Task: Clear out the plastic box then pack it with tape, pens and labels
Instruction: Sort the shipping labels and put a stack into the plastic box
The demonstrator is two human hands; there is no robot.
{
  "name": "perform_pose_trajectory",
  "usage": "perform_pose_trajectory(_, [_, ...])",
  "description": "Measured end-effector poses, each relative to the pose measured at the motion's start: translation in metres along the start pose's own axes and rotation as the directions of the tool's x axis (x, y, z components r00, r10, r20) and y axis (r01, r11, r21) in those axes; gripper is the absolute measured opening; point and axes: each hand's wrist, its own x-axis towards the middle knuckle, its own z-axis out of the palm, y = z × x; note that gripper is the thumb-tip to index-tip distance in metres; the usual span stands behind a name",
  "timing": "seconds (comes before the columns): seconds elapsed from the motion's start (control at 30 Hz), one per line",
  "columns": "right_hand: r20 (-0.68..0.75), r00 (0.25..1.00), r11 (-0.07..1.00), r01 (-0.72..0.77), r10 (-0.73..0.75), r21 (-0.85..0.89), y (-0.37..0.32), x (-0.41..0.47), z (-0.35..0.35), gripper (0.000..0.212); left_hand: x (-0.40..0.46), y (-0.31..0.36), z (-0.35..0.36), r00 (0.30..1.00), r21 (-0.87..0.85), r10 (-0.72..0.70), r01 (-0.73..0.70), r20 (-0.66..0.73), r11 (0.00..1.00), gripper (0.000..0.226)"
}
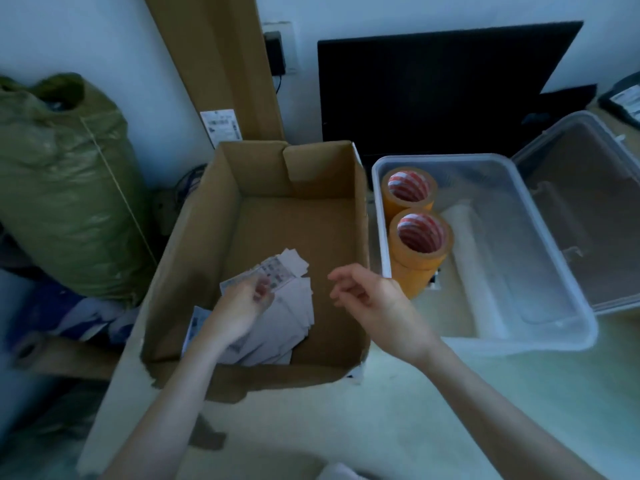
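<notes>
A clear plastic box (568, 292) stands on the table at the right, its lid (588, 209) swung open to the right. Rolls of yellow tape stand along its left wall, one roll (410, 187) behind a stack (420, 240). To the left is an open cardboard box (304, 209) with a loose pile of white labels (287, 317) in its near left corner. My left hand (239, 306) is down in that box, fingers closed on a few labels. My right hand (370, 292) hovers over the cardboard box's right wall, fingers loosely curled, holding nothing.
A stuffed green sack (65, 188) stands at the left. A tall flat carton (221, 67) leans on the wall behind the cardboard box. A black monitor (443, 88) stands behind the plastic box. Cardboard scraps (62, 355) lie at the lower left.
</notes>
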Motion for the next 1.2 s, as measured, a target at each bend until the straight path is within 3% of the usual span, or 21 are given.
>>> perform_pose_trajectory(0.1, [0.022, 0.988, 0.983, -0.153, 0.152, 0.102, -0.002, 0.01, 0.031, 0.027, 0.02, -0.037, -0.002, 0.97, 0.286, -0.135, 0.073, 0.201, 0.955, 0.04])
perform_pose_trajectory(0.23, [0.07, 0.946, 0.929, -0.323, 0.315, 0.181, 0.0, 0.024, 0.057, 0.026, 0.039, -0.066, 0.001, 0.943, 0.48, -0.218, 0.073, 0.253, 0.874, 0.048])
perform_pose_trajectory(0.4, [0.131, 0.886, 0.873, -0.461, 0.444, 0.16, 0.007, 0.033, 0.065, 0.022, 0.049, -0.068, 0.018, 0.895, 0.546, -0.338, 0.134, 0.293, 0.827, 0.078])
perform_pose_trajectory(0.53, [0.084, 0.865, 0.842, -0.501, 0.495, 0.198, 0.01, 0.029, 0.056, 0.019, 0.049, -0.068, 0.029, 0.912, 0.545, -0.322, 0.139, 0.256, 0.827, 0.081])
perform_pose_trajectory(0.87, [0.124, 0.855, 0.819, -0.518, 0.503, 0.246, 0.008, 0.028, 0.056, 0.019, 0.052, -0.063, 0.019, 0.955, 0.344, -0.243, 0.174, 0.171, 0.923, 0.06])
perform_pose_trajectory(1.03, [0.123, 0.855, 0.809, -0.516, 0.503, 0.282, 0.005, 0.029, 0.055, 0.019, 0.053, -0.059, 0.006, 0.982, -0.01, -0.168, 0.169, 0.09, 0.986, 0.045])
perform_pose_trajectory(1.2, [0.093, 0.853, 0.787, -0.512, 0.514, 0.344, -0.001, 0.027, 0.052, 0.016, 0.038, -0.044, -0.007, 0.983, -0.321, -0.182, 0.179, 0.023, 0.93, 0.033])
